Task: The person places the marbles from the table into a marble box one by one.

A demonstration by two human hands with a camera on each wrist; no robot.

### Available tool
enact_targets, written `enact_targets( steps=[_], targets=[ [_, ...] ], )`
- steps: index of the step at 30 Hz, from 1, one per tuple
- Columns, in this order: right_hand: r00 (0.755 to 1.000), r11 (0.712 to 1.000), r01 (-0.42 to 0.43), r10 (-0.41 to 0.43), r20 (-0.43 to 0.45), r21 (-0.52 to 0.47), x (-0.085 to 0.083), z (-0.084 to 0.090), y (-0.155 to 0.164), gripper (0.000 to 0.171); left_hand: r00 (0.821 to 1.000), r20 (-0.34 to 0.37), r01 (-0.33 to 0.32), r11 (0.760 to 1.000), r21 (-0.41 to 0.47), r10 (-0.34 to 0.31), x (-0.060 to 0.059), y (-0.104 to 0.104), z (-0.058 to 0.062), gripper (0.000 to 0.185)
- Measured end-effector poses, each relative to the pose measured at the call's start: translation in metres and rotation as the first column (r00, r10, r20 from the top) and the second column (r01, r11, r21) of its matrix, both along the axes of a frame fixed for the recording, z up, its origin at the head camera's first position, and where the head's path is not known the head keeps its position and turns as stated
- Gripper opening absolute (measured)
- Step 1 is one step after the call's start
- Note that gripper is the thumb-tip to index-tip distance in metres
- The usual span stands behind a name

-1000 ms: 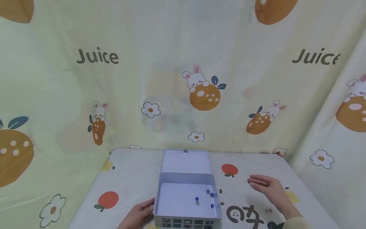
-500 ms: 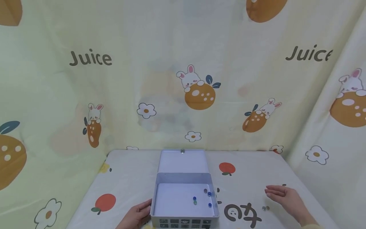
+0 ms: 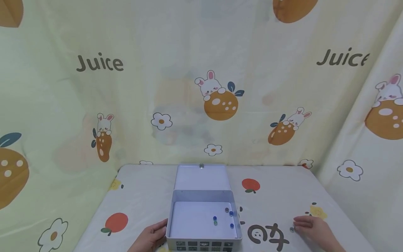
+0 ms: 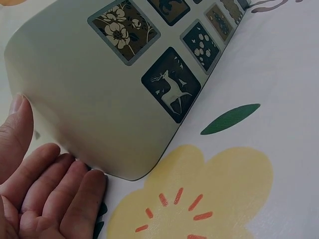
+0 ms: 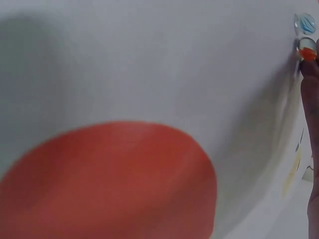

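Observation:
A white metal box with picture tiles on its front stands with its lid folded back. Inside it lie several marbles, among them a blue marble and a green marble. My left hand rests beside the box's left wall; in the left wrist view its thumb and loosely bent fingertips lie right at that side. Off to the right, my right hand is down at the tablecloth, pinching an orange marble at the fingertips. A clear marble with blue swirls lies next to it.
A patterned cloth covers the table, printed with fruit, flowers and dark lettering. Behind it hangs a curtain with rabbit prints, and more curtain closes off both sides.
My right hand has moved right, then down onto the two loose marbles, hiding one in the head view. The left hand stays by the box. The head view has shifted slightly.

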State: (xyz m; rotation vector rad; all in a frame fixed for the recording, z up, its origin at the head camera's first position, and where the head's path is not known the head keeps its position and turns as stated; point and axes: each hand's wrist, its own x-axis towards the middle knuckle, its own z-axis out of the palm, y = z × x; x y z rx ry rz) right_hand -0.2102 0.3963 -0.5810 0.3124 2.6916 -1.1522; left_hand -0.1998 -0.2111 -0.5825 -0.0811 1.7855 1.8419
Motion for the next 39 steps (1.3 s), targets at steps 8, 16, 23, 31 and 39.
enact_targets(
  steps=[8, 16, 23, 31, 39],
  targets=[
    [0.999, 0.998, -0.017, 0.015, 0.032, 0.066, -0.001, 0.0, -0.007, 0.032, 1.0, 0.0, -0.006, 1.0, 0.01, 0.006, 0.0, 0.0, 0.0, 0.079],
    [0.999, 0.999, -0.016, 0.015, 0.03, 0.049, 0.005, -0.001, -0.006, 0.035, 1.0, 0.025, -0.005, 1.0, -0.014, 0.005, -0.001, 0.001, -0.001, 0.078],
    [0.997, 0.996, 0.035, -0.04, -0.059, -0.081, 0.01, 0.017, 0.002, 0.053, 1.0, -0.002, 0.002, 1.0, -0.006, -0.002, -0.001, 0.002, 0.0, 0.08],
    [0.995, 0.971, 0.009, -0.032, -0.093, -0.239, 0.009, 0.05, -0.008, 0.07, 1.0, 0.004, 0.006, 1.0, 0.003, -0.006, -0.002, 0.001, 0.0, 0.079],
    [0.986, 0.946, -0.081, 0.029, -0.165, -0.313, -0.007, 0.076, -0.062, 0.061, 1.0, 0.0, -0.02, 1.0, 0.009, 0.02, 0.0, 0.003, 0.002, 0.079]
  ],
)
